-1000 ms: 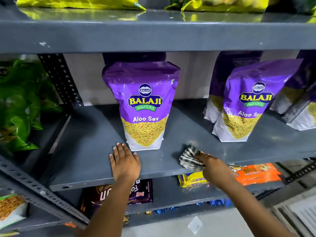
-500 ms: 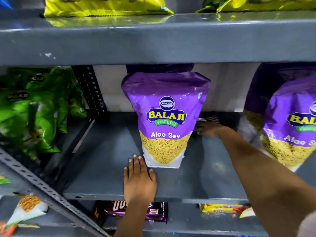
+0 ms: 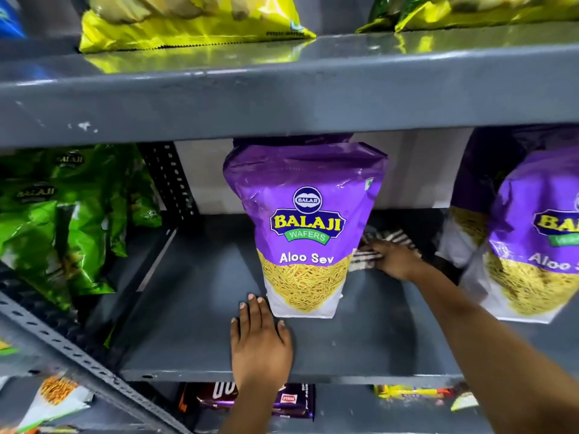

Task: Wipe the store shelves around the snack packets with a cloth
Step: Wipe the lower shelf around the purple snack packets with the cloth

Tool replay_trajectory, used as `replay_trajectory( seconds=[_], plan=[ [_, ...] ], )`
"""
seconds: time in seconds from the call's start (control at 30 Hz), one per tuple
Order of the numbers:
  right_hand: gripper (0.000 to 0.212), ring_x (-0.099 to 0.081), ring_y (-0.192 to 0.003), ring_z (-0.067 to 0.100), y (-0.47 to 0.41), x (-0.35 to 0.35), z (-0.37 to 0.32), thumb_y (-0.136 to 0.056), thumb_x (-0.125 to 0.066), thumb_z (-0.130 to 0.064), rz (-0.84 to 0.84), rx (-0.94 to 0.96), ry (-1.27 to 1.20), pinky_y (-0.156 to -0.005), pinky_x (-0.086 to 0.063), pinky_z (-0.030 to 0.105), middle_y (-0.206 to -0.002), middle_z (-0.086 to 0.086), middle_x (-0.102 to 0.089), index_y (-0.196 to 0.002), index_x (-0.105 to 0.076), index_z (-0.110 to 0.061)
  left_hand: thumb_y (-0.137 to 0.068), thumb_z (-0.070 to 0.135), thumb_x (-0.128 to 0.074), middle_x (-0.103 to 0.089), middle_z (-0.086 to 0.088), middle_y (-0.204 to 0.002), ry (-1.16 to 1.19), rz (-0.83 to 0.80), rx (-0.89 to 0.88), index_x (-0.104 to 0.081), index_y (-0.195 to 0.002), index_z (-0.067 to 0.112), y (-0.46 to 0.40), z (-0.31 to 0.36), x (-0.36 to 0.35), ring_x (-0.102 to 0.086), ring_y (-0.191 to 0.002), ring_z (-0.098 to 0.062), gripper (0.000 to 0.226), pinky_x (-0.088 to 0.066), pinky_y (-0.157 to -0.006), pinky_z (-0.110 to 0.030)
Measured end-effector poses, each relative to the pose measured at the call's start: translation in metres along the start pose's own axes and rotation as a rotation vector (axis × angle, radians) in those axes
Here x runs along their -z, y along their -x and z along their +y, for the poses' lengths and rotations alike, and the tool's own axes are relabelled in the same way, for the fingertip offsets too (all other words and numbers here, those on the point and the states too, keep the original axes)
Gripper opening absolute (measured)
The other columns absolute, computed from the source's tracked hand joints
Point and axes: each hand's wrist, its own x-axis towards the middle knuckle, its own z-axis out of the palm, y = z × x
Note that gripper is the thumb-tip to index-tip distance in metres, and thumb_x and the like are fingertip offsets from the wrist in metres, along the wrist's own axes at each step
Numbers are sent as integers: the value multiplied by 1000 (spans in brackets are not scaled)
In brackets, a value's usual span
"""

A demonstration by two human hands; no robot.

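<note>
**Deep on the grey shelf, a soft cloth working beside a light packet**

Toward the back of the grey painted metal shelf (image 3: pixel 194 324), in the head view, the person's right hand (image 3: pixel 395 260) is pressing a black-and-white checked cloth (image 3: pixel 387 239) flat against the shelf surface, just to the right of the upright purple Aloo Sev snack packet (image 3: pixel 305 233) and touching or nearly touching its side. The fingers are spreading over the fabric rather than closing into a fist, so the cloth is being pinned under the palm more than gripped. The left hand (image 3: pixel 260 343) is lying open and flat on the front of the shelf, holding nothing, its fingertips (image 3: pixel 250 298) reaching the packet's lower left corner.

The cloth is looking thin, limp and easily bunched; it will likely follow the hand only under downward pressure, so taking it under a broad palm with the fingers over its leading edge seems best. The purple packet is looking light, puffed and slick-skinned, standing on a narrow base, so a sideways brush could tip or slide it. Steadying it low at the base, where the left hand is waiting, seems wiser than pinching its crinkly top. A second purple snack packet (image 3: pixel 532 245) is leaning at the right, near the forearm.
</note>
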Motion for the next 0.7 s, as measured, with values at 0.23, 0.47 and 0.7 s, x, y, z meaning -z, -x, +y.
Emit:
replay_trajectory(
  seconds=[0.23, 0.47, 0.7],
  plan=[
    [39, -52, -122, 25, 72, -16, 8, -75, -54, -14, 14, 22, -5, -108, -36, 42, -130, -1, -59, -109, -60, -34, -77, 38, 8, -3, -10, -156, -19, -27, -6, -5, -145, 7, 1, 1, 4, -3, -142, -23, 76, -3, -115, -39],
    [40, -50, -122, 22, 135, -15, 3, -83, -49, -12, -20, 10, 124, -101, -40, 30, -133, -6, -55, -115, -56, -34, -95, 32, -16, 0, -11, -156, 2, -68, -5, -1, -145, 6, 3, 0, 5, 0, -143, -24, 58, -2, -117, -39],
    [41, -52, -116, 38, 55, 22, -17, -85, -49, -14, 189, -60, 127, -100, -43, 46, -129, 15, -57, -124, -50, -28, -72, 43, 10, -12, -13, -155, 23, 15, -23, -13, -144, 4, 2, -2, -1, -9, -142, -27, 85, -6, -115, -41]
  ],
)
